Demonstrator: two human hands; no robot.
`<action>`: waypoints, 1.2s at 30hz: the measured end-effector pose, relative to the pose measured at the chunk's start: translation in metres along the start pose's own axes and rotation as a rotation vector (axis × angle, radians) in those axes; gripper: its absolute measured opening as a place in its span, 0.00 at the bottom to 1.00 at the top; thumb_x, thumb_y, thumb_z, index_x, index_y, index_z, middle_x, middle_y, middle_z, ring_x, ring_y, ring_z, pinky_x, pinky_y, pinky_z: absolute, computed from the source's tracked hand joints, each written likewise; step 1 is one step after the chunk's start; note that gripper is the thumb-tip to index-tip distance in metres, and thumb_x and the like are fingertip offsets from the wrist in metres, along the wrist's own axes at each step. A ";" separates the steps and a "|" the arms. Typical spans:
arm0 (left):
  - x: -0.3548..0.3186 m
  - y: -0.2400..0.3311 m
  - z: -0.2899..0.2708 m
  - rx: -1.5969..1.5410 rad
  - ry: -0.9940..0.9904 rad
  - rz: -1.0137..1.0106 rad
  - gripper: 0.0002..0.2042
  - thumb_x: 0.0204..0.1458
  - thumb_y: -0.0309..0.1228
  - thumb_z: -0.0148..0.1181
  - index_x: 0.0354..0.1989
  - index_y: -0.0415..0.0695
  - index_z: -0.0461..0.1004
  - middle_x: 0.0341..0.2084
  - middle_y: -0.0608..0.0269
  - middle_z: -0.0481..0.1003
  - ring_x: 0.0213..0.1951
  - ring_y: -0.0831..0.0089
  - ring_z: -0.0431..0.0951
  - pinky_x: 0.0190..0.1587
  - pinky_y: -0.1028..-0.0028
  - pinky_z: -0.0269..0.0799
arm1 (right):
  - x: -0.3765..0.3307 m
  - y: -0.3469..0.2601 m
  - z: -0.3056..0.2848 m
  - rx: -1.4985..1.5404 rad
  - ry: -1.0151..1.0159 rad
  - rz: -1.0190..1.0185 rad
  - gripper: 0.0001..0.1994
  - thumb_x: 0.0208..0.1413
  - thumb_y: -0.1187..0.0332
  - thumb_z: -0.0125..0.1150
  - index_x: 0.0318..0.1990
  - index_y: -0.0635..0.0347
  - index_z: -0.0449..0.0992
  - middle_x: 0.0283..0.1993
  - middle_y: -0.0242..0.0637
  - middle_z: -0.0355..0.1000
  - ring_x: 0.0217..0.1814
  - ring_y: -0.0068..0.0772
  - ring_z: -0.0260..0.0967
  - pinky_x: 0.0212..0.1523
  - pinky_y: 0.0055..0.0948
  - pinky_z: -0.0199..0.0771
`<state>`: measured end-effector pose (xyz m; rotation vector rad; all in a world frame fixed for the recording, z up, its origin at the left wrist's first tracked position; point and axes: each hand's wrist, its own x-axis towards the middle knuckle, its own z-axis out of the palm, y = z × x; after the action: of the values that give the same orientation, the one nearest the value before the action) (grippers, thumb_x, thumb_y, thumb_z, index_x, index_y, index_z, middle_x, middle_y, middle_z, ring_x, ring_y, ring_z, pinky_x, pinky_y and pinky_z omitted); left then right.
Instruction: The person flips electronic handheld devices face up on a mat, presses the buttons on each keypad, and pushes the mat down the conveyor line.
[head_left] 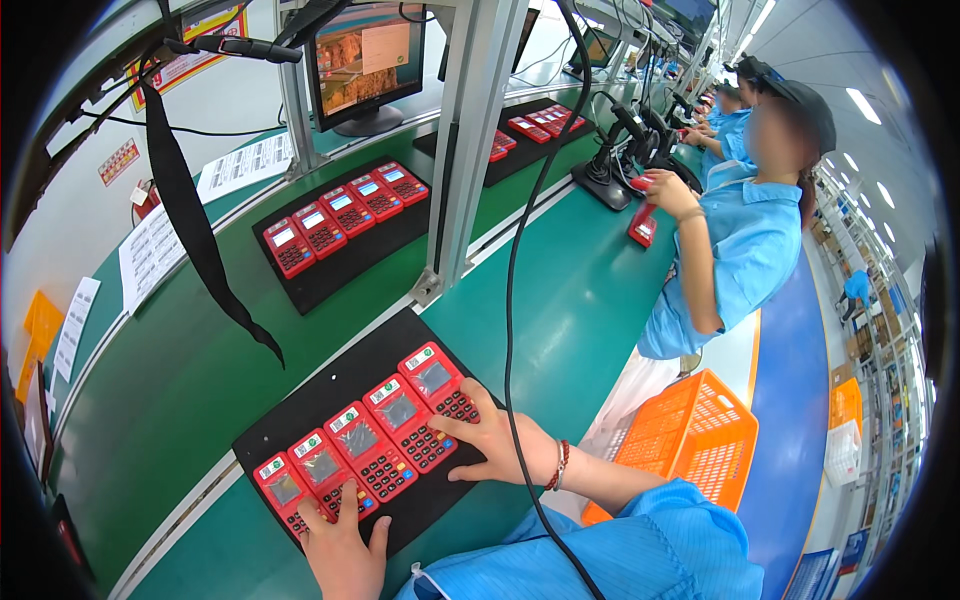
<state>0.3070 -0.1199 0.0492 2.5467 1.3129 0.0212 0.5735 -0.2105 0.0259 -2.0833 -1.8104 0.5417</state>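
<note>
Several red handheld payment terminals (358, 440) with small grey screens and black keypads lie side by side on a black board (300, 400). Each has a white-and-green sticker at its top end. My left hand (345, 555) is open, its fingers spread over the keypads of the terminals at the left end of the row. At the other end, my right hand (500, 440) reaches across with fingers apart, touching the keypad area of the rightmost terminal (432, 376). Its thumb rests lower, by the board. Neither hand grips anything. Parts of the keypads are hidden under my fingers.
Farther along the green conveyor (200, 370), another black board (375, 235) carries terminals with lit screens. A black cable (512, 300) hangs in front of me, beside a metal post (470, 130). An orange basket (690, 430) stands right, near a co-worker (750, 220) holding a red device.
</note>
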 end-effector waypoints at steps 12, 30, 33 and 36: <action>0.001 0.002 -0.003 -0.041 -0.047 -0.031 0.32 0.58 0.47 0.65 0.70 0.53 0.68 0.62 0.25 0.59 0.56 0.31 0.72 0.59 0.49 0.71 | 0.000 0.005 0.006 -0.019 0.047 -0.043 0.40 0.48 0.51 0.76 0.70 0.41 0.67 0.73 0.75 0.46 0.48 0.66 0.80 0.47 0.47 0.85; -0.001 -0.005 0.015 -0.053 0.029 -0.017 0.36 0.48 0.42 0.75 0.67 0.48 0.70 0.59 0.40 0.59 0.58 0.43 0.69 0.58 0.53 0.68 | 0.000 0.005 0.005 -0.022 0.046 -0.041 0.40 0.48 0.51 0.76 0.70 0.40 0.66 0.73 0.74 0.46 0.47 0.65 0.80 0.47 0.47 0.85; -0.001 -0.002 0.012 -0.056 0.025 -0.021 0.36 0.48 0.42 0.75 0.67 0.48 0.70 0.59 0.40 0.59 0.58 0.43 0.69 0.58 0.53 0.68 | 0.000 0.005 0.005 -0.020 0.051 -0.044 0.40 0.48 0.51 0.76 0.70 0.39 0.66 0.73 0.74 0.46 0.47 0.65 0.80 0.47 0.47 0.85; 0.000 -0.004 0.013 -0.069 0.011 -0.029 0.36 0.48 0.41 0.75 0.67 0.47 0.70 0.59 0.39 0.59 0.59 0.43 0.69 0.58 0.53 0.68 | 0.001 0.006 0.006 -0.023 0.046 -0.042 0.40 0.49 0.51 0.76 0.70 0.40 0.66 0.73 0.74 0.46 0.48 0.65 0.80 0.47 0.47 0.85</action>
<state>0.3058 -0.1211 0.0359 2.4732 1.3287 0.0732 0.5759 -0.2101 0.0177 -2.0499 -1.8385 0.4598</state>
